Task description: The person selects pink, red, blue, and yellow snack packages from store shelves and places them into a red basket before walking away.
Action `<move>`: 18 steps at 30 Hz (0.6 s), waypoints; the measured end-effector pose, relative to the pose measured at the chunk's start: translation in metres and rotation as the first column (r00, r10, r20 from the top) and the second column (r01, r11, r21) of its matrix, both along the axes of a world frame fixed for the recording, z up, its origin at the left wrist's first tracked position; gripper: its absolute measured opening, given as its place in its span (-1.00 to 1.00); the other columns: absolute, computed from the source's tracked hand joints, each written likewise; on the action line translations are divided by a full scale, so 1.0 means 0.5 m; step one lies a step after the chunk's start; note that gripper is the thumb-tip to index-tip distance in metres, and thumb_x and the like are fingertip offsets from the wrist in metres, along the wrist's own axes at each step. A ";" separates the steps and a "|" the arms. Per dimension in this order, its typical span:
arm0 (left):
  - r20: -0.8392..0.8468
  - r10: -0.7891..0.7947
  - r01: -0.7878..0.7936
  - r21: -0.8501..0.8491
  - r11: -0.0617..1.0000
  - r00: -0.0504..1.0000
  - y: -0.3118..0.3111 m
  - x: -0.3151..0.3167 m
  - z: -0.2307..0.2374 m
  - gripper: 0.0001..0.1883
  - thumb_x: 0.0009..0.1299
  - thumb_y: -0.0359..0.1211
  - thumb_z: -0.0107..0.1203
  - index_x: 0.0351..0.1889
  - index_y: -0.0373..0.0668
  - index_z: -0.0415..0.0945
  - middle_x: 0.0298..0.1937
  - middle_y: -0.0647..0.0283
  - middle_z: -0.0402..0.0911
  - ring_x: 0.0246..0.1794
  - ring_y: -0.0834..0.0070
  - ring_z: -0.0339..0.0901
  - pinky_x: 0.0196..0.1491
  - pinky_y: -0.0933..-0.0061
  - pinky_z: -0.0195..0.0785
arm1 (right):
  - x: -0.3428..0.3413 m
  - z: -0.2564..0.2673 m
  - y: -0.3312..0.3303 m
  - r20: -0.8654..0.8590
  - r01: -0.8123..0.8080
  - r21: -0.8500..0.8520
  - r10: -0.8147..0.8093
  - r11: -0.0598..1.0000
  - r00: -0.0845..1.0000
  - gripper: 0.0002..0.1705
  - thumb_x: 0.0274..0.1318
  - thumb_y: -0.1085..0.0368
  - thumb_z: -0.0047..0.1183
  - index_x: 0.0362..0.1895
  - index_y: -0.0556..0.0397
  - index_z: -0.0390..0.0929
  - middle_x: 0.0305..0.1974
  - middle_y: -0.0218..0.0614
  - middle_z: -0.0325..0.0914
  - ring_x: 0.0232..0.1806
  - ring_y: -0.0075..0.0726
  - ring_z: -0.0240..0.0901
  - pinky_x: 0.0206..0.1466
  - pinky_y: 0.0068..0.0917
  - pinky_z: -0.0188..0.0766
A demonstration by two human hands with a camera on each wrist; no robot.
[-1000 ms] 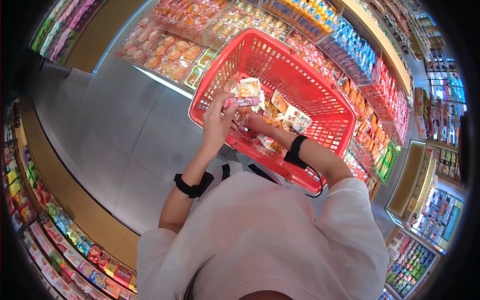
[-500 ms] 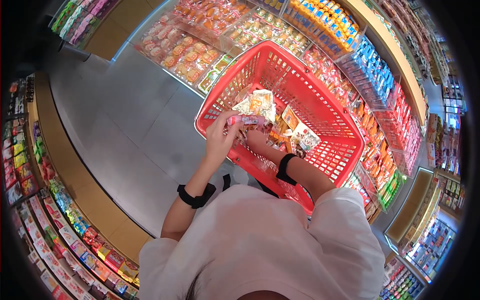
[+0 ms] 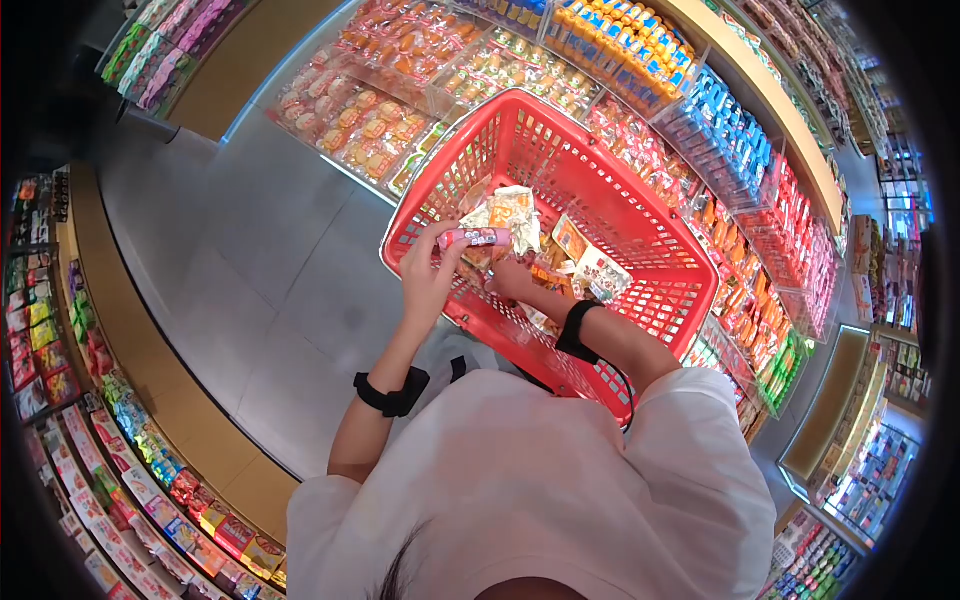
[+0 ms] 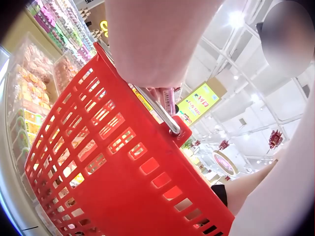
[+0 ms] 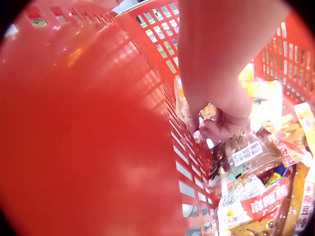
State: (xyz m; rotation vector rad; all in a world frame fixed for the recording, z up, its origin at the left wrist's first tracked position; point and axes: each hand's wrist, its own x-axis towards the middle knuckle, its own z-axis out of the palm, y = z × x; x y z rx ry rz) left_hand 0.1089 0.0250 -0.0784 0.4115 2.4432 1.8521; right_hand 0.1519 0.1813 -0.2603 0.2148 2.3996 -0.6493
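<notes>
My left hand point(image 3: 425, 270) holds a pink tube-shaped snack packet point(image 3: 478, 238) over the near left side of a red shopping basket point(image 3: 640, 195). Down inside the basket, my right hand point(image 5: 221, 110) has its fingers curled, with the small end of a pink-wrapped piece point(image 5: 198, 136) showing between them; the rest of that piece is hidden. Around this hand lie a clear packet with a date label point(image 5: 247, 153), a white and red packet point(image 5: 256, 204) and a white and orange packet point(image 3: 512, 208). In the left wrist view the forearm hides most of the left hand.
Shelf bins of wrapped snacks point(image 3: 375, 130) border the basket's far side, with blue packets point(image 3: 725, 120) farther right. A curved shelf of packets point(image 3: 150, 450) runs along the left behind grey floor point(image 3: 250, 270). The basket's metal handle point(image 4: 157, 109) rests along its rim.
The head view has shifted, moving the basket lower in the picture. The left hand keeps hold of the pink packet, and the right hand stays low in the basket with only a slight shift.
</notes>
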 end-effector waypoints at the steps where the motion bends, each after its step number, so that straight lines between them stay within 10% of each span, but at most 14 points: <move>1: -0.002 -0.009 0.009 0.006 1.000 1.000 -0.001 -0.001 0.000 -0.76 0.21 -0.38 0.11 -0.20 -0.27 0.44 -0.28 0.13 0.54 -0.27 0.35 0.52 -0.23 0.46 0.33 | -0.003 0.006 0.002 0.021 -0.027 0.011 0.027 1.000 0.999 -0.52 -0.25 0.01 0.11 -0.33 0.17 0.54 -0.37 -0.02 0.54 -0.28 -0.02 0.51 -0.20 -0.18 0.44; 8: 0.011 -0.104 0.102 0.073 0.992 0.995 -0.013 -0.002 0.005 -0.77 0.22 -0.37 0.11 -0.21 -0.26 0.44 -0.29 0.15 0.53 -0.30 0.39 0.51 -0.24 0.47 0.31 | 0.009 0.199 0.045 0.276 0.413 -0.292 -0.337 0.863 0.900 -0.48 -0.28 -0.04 0.16 -0.43 0.22 0.55 -0.52 -0.14 0.55 -0.49 -0.17 0.53 -0.39 -0.37 0.49; 11: -0.011 -0.135 0.135 0.105 0.985 0.991 -0.019 -0.003 0.003 -0.78 0.21 -0.38 0.11 -0.21 -0.26 0.44 -0.30 0.17 0.53 -0.32 0.40 0.50 -0.26 0.49 0.31 | 0.009 0.223 0.100 0.123 0.311 -0.193 -0.292 0.931 0.949 -0.68 -0.14 0.15 0.16 -0.47 0.18 0.48 -0.62 -0.30 0.50 -0.63 -0.44 0.51 -0.59 -0.57 0.43; 18: -0.019 -0.354 0.347 0.263 0.900 0.935 -0.022 -0.006 0.031 -0.81 0.23 -0.40 0.10 -0.22 -0.25 0.44 -0.37 0.25 0.51 -0.40 0.54 0.47 -0.33 0.57 0.30 | 0.116 0.567 0.116 -0.073 0.461 -0.715 -0.711 0.526 0.699 -0.83 0.05 0.30 0.01 -0.33 0.16 0.45 -0.47 -0.38 0.48 -0.44 -0.59 0.41 -0.32 -0.63 0.33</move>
